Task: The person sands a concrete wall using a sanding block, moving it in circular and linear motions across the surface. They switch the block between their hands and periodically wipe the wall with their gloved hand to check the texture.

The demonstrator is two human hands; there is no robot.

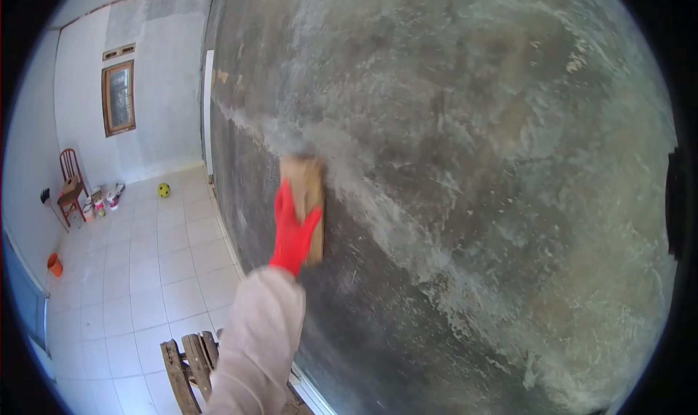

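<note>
My left hand (pixel 294 229), in a red glove, grips a wooden float (pixel 305 178), a flat tan board held with its long side roughly upright. The float lies against a grey plastered wall (pixel 436 146), and its upper end is blurred by motion. Fingers rest along the left of the board and the thumb lies across its right part; any handle is hidden under the glove. A paler, rough band (pixel 385 218) runs diagonally down the wall from behind the float. My right hand is out of view.
Below my sleeve stands a rough wooden bench (pixel 182 371), partly hidden. White tiles (pixel 145 291) cover the floor. Farther off are a wooden chair (pixel 70 186), several paint cans (pixel 99 205), a yellow ball (pixel 163 190), an orange bucket (pixel 54 264) and a small window (pixel 118 98).
</note>
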